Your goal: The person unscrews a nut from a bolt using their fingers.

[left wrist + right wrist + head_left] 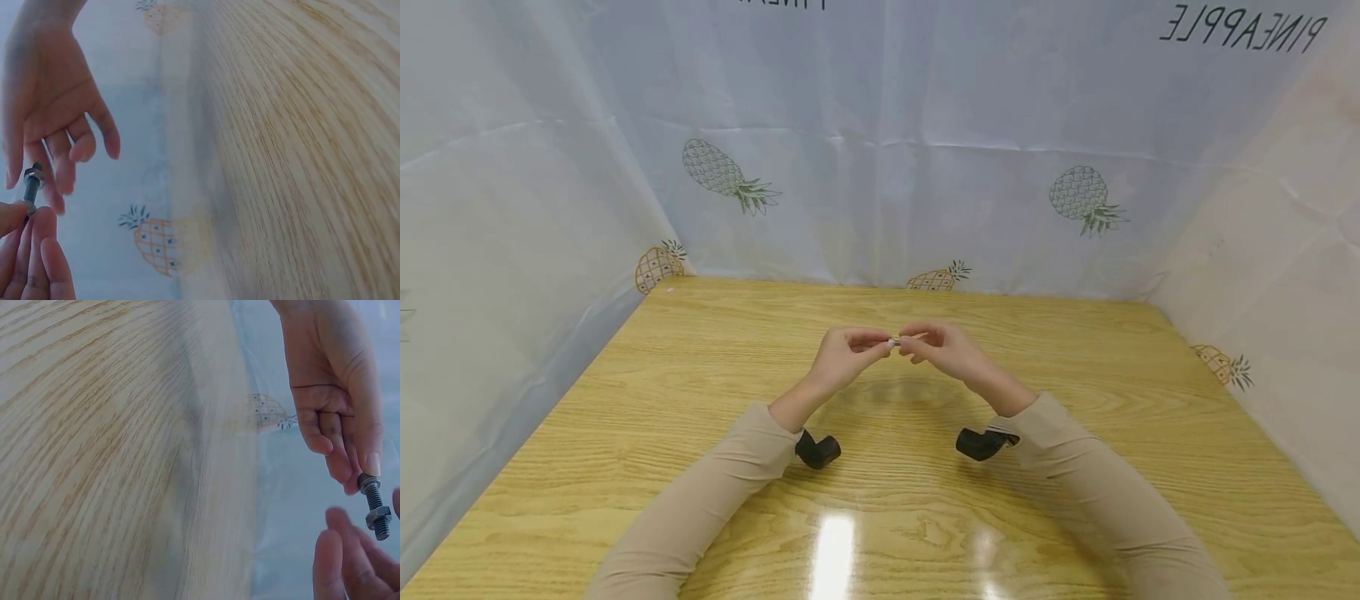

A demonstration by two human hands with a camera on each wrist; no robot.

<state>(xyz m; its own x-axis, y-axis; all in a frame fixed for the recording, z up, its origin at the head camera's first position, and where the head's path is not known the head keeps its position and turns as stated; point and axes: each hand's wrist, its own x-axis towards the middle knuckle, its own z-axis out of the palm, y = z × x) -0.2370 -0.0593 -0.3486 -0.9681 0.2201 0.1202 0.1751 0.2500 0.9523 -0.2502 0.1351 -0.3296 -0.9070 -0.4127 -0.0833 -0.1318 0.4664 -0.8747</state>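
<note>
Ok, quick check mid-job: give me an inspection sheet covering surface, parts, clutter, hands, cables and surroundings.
Surface: wood-grain table, glossy, with bright reflections near the person.
Parts: bolt, held above the table; nut on its threads, near the free end.
Clutter: small white speck at the table's far left corner.
Left hand: pinches the bolt by its head.
Right hand: fingers relaxed near the nut; contact unclear.
Cables: nothing seen.
Surroundings: pineapple-print fabric behind and on both sides.
</note>
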